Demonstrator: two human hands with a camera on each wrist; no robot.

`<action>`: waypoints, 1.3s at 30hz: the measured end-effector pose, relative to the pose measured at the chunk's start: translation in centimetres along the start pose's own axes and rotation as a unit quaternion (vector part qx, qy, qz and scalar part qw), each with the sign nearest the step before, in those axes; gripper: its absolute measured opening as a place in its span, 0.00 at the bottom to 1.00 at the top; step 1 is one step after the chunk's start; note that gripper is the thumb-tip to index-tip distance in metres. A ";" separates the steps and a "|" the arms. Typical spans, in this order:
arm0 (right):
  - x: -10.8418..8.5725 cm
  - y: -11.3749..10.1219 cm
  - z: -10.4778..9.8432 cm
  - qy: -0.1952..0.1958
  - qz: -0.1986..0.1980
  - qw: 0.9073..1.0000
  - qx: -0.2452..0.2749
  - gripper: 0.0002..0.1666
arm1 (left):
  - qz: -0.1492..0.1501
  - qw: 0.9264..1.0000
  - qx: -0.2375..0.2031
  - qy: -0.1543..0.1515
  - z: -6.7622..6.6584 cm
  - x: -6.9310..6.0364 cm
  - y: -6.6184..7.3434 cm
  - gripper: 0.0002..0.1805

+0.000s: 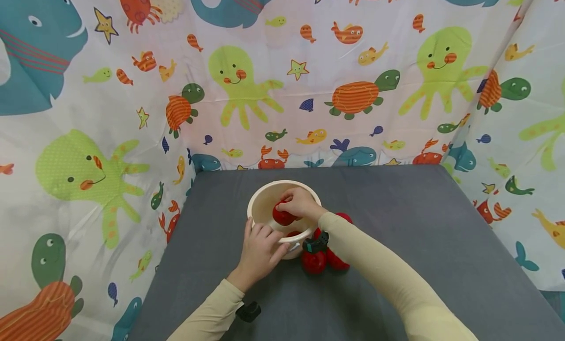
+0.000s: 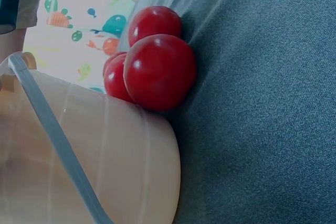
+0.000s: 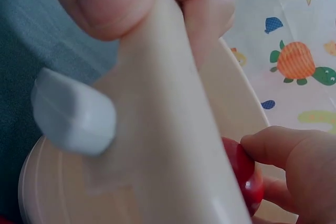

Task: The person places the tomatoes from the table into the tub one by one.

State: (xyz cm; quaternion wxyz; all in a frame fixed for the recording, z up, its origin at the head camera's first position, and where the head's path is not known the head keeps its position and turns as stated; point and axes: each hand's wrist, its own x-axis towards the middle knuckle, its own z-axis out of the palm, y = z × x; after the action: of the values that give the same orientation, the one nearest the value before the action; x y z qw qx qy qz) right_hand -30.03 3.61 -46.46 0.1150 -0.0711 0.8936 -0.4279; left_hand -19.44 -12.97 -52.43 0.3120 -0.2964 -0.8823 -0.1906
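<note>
On the grey desk (image 1: pixel 212 208), the right hand (image 1: pixel 301 203) holds a red ball (image 1: pixel 284 217) inside a cream bucket (image 1: pixel 263 203) — near rim (image 1: pixel 296 238) pinched by the left hand (image 1: pixel 259 249) — with other red balls (image 1: pixel 314 263) at its near right.

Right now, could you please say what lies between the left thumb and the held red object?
In the right wrist view, the bucket rim lies between the left thumb and the red object.
</note>
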 end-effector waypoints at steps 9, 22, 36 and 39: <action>-0.1 0.1 -0.2 -0.001 -0.003 1.000 -0.005 0.20 | 0.001 1.000 -0.001 0.002 0.0 0.2 0.1 0.12; 0.0 0.4 -0.3 0.014 -0.012 1.000 0.015 0.21 | 0.006 1.000 0.003 0.010 0.4 0.1 0.1 0.11; -1.0 0.0 -2.4 0.021 -0.026 0.997 0.070 0.22 | 0.005 1.000 0.001 0.006 0.3 -0.1 0.0 0.12; -1.4 -0.4 -4.3 0.021 -0.021 0.996 0.086 0.24 | 0.003 1.000 0.000 0.006 0.3 -0.1 -0.1 0.13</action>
State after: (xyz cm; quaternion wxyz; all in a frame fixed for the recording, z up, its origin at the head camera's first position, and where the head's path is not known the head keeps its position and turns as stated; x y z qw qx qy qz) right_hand -29.87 6.93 -43.34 0.0931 -0.0711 0.8542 -0.5065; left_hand -19.58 -12.95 -52.74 0.3180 -0.2980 -0.8793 -0.1919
